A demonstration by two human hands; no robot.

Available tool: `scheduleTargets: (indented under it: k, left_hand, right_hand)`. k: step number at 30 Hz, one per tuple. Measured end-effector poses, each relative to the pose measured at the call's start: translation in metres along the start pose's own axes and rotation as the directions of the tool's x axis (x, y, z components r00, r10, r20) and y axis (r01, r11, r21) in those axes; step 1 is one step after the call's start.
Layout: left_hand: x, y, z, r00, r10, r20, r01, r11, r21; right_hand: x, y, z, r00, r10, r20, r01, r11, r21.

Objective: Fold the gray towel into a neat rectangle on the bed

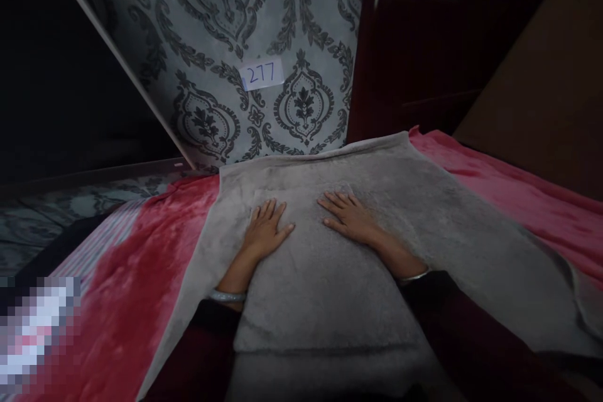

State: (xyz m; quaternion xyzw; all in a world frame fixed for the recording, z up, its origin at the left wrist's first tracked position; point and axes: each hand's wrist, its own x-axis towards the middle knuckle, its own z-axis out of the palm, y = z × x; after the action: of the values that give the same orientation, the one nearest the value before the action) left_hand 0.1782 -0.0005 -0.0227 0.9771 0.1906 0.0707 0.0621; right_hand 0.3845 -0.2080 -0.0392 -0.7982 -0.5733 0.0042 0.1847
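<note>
A plush grey blanket (452,245) is spread out in front of me. Lying on it is what looks like a smaller folded piece of grey cloth (320,301), much the same colour, with a dark line across its near end. My left hand (266,229) rests palm down near the far left corner of this piece, fingers spread. Across from it, my right hand (351,218) also lies flat with its fingers apart, by the far right corner. Neither hand grips anything.
Red-pink plush fabric (160,245) shows left of the grey blanket, and more pink fabric (509,182) on the right. Beyond the far edge stands a patterned wall (304,103) with a paper label (262,73) reading 277. A dark red panel (405,44) rises at the back right.
</note>
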Motion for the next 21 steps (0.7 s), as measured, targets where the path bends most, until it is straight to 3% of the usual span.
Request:
scheduleTargets:
  k: [7,10,15,18,21]
  left_hand:
    - [0.004,0.003,-0.008,0.995,-0.021,0.093,0.02,1.0,0.009]
    - [-0.008,-0.005,-0.011,0.991,-0.016,0.13,0.014,1.0,0.014]
    - [-0.06,-0.029,-0.013,0.991,-0.001,0.13,0.005,1.0,-0.031]
    - [-0.1,-0.034,-0.017,0.996,0.006,0.086,0.002,0.996,-0.091]
    - [-0.138,-0.025,-0.016,1.0,-0.017,0.005,0.018,0.985,-0.17]
  right_hand:
    - [0.0,0.003,-0.004,1.0,0.024,0.014,-0.025,0.998,0.057]
    - [-0.019,0.014,-0.007,0.997,0.073,0.029,-0.076,0.99,0.118]
    - [-0.098,0.026,-0.01,0.986,0.165,-0.016,-0.15,0.929,0.338]
    - [-0.15,0.012,-0.013,0.976,0.201,-0.09,-0.127,0.849,0.513]
    - [-0.185,-0.012,-0.013,0.951,0.27,-0.15,-0.131,0.793,0.595]
